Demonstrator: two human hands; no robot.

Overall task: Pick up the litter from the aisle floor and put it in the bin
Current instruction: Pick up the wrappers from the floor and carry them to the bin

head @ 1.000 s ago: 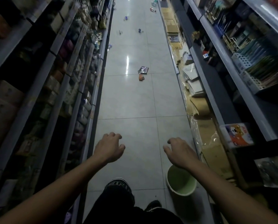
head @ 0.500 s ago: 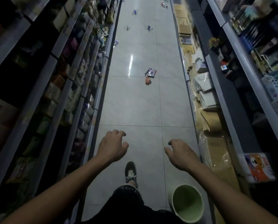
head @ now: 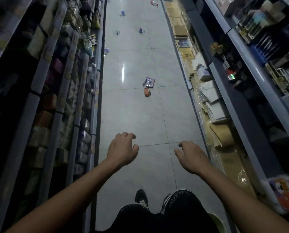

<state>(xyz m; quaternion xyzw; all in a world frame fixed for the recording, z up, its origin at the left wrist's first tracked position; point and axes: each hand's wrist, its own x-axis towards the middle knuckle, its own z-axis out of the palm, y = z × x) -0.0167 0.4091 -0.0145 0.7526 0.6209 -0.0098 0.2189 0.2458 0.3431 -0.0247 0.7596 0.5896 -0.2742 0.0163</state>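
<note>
Ahead, litter [head: 148, 82], both hands [head: 122, 151] empty

The green bin [head: 215, 219] is mostly hidden behind the person's dark-clad right leg [head: 187, 214]; only part of its rim shows. Both forearms are cut off by the bottom edge. The far litter pieces [head: 141, 30] are too small to identify. Goods on the left shelves [head: 39, 98] are dark and blurred; their labels cannot be read.
</note>
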